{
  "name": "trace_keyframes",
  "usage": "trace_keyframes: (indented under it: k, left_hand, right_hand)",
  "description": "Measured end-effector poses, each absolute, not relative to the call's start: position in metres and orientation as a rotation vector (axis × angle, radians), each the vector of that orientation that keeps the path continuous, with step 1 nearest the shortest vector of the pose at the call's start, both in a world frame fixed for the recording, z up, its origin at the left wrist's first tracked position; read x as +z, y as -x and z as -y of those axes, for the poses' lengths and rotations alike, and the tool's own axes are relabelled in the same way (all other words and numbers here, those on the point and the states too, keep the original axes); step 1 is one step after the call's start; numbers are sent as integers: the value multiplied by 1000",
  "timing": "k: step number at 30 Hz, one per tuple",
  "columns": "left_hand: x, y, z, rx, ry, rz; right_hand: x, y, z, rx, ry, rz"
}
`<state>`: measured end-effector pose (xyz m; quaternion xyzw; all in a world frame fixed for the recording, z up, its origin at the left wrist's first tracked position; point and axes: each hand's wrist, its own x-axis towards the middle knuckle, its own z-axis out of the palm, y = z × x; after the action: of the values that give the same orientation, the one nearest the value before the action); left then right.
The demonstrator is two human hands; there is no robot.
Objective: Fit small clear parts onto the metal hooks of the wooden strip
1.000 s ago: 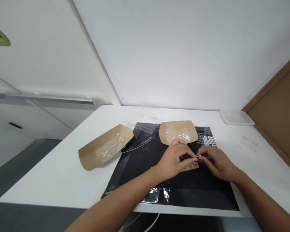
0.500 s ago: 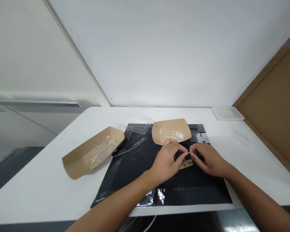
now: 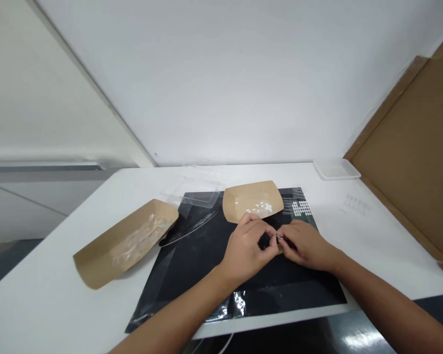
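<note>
While left hand and right hand, fingertips nearly together, pinch a shiny piece, tray at eleven o'clock, fine handling seems underway, next needing steadiness.

Just beyond the left hand, a small cardboard tray blocks the way forward. Left of that hand, flat black mat leaves passage up to a longer cardboard tray. Right of the right hand, white tabletop runs to a brown panel.
</note>
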<state>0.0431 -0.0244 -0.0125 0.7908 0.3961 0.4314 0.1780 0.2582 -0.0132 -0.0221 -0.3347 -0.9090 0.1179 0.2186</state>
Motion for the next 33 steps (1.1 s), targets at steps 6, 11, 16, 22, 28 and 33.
trace_keyframes:
  k: [6,11,16,22,28,33]
  left_hand:
    - [-11,-47,28,1307,-2250,-1187]
    - [-9,-46,28,1262,-2132,-1234]
    - [-9,-43,24,1178,-1949,-1231]
    - [-8,-40,21,1120,-1771,-1147]
    - [-5,-38,17,1031,-1613,-1051]
    - [-5,-35,15,910,-1510,-1020]
  right_hand:
    - [-24,-255,14,300,902,2529]
    - [-25,-254,15,354,904,2538]
    - [-23,-255,14,462,902,2491]
    - [-17,-258,14,591,904,2399]
    - [-14,-262,14,600,913,2343]
    - [-16,-263,12,581,935,2348]
